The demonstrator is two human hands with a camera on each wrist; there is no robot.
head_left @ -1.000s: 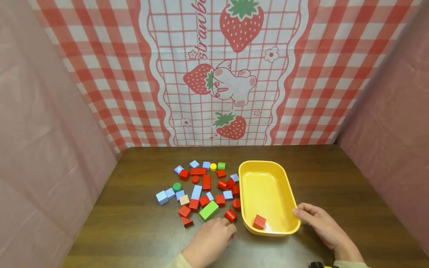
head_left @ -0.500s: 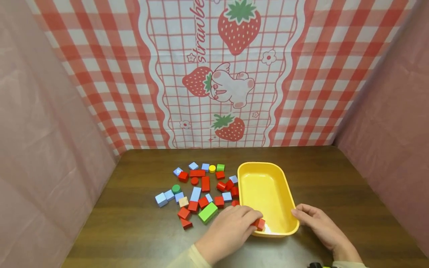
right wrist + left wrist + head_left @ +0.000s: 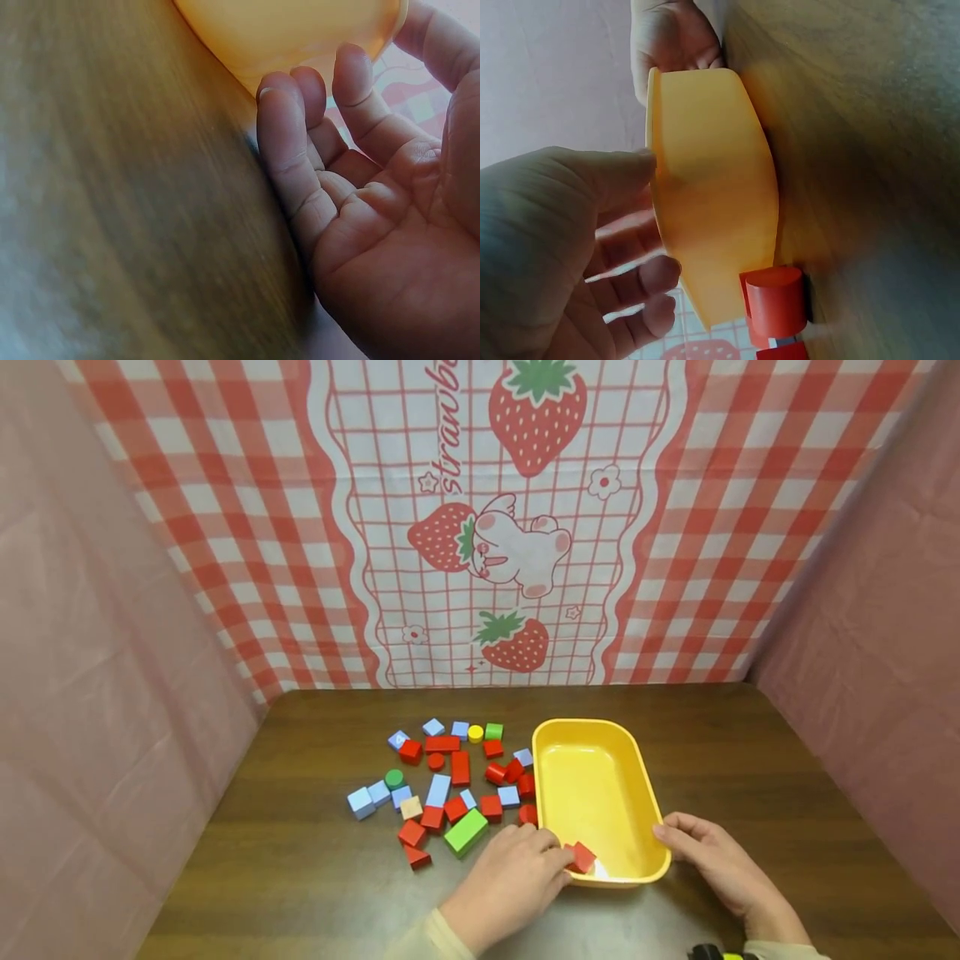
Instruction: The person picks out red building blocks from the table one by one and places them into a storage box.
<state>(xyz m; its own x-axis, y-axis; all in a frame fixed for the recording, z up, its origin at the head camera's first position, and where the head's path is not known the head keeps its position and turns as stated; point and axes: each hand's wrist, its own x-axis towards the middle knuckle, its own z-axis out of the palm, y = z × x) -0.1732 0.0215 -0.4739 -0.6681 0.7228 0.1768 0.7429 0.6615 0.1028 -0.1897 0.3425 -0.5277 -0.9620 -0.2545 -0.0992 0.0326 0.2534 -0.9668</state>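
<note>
My left hand [image 3: 513, 872] reaches over the near left rim of the yellow tray [image 3: 592, 785], its fingertips inside beside red blocks [image 3: 583, 857] in the near left corner. In the left wrist view, thumb and fingers are spread loosely around the rim with nothing seen between them. The right hand [image 3: 723, 868] holds the tray's near right side, thumb on the rim and the other fingers along the outer wall [image 3: 300, 37]. Part of the red pieces is hidden behind the left fingers.
Left of the tray many loose blocks lie on the wooden table [image 3: 285, 877]: a green block [image 3: 467, 833], blue blocks [image 3: 361, 802], red blocks [image 3: 460, 768] and a yellow disc [image 3: 476, 733]. A red cylinder [image 3: 776, 304] stands close against the tray's outer wall.
My left hand has moved right from the table to the tray, then drawn back slightly. The red cylinder beside it has left its place on the table. The right hand stays at the rim.
</note>
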